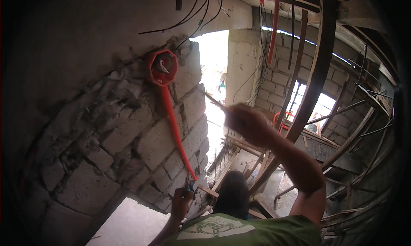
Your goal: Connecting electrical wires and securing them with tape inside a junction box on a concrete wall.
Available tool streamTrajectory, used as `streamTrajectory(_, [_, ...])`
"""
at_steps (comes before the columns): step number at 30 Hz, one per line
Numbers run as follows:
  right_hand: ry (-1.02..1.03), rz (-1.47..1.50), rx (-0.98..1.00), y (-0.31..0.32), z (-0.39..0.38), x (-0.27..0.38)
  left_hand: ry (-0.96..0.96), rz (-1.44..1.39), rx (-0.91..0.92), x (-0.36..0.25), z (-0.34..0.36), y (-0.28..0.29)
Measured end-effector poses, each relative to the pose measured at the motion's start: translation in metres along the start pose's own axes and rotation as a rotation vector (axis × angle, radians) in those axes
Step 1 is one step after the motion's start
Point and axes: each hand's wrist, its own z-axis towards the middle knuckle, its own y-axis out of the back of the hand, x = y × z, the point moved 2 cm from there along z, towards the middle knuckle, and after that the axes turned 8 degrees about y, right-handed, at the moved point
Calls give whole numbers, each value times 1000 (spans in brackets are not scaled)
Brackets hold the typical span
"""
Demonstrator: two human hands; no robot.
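Note:
My left hand is closed around a small dark-blue tool, perhaps pliers, by the lower end of an orange conduit. Whether the tool touches the conduit I cannot tell. The conduit runs up the block wall to an orange octagonal junction box with short pale wires inside. My right hand, raised and slightly blurred, has its fingers closed on a thin, stick-like thing that points up and left toward the wall. Its kind is not clear.
Dark cables hang from above near the box. A bright opening lies beyond the wall's edge. On the right, long timber posts and several crossing poles stand close to my right arm. Loose boards lie below, around my leg.

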Motion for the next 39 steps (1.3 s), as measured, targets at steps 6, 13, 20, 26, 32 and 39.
streamTrajectory(6, [-163,-343,-170,79,100,0,331,-256,252,37,-31,-14])
streamTrajectory(13, [-307,-593,-216,130,167,-9,440,-402,308,1,-45,-27])
streamTrajectory(20, [-133,-780,-173,139,191,-37,464,-502,299,12,-38,-26])
streamTrajectory(26, [-157,-826,-54,117,184,-1,439,-459,302,14,-38,-19])
streamTrajectory(32, [-173,-860,-193,123,178,-9,396,-363,306,25,-37,-18])
streamTrajectory(39, [-166,-990,-88,127,180,22,380,-361,345,20,-31,-19])
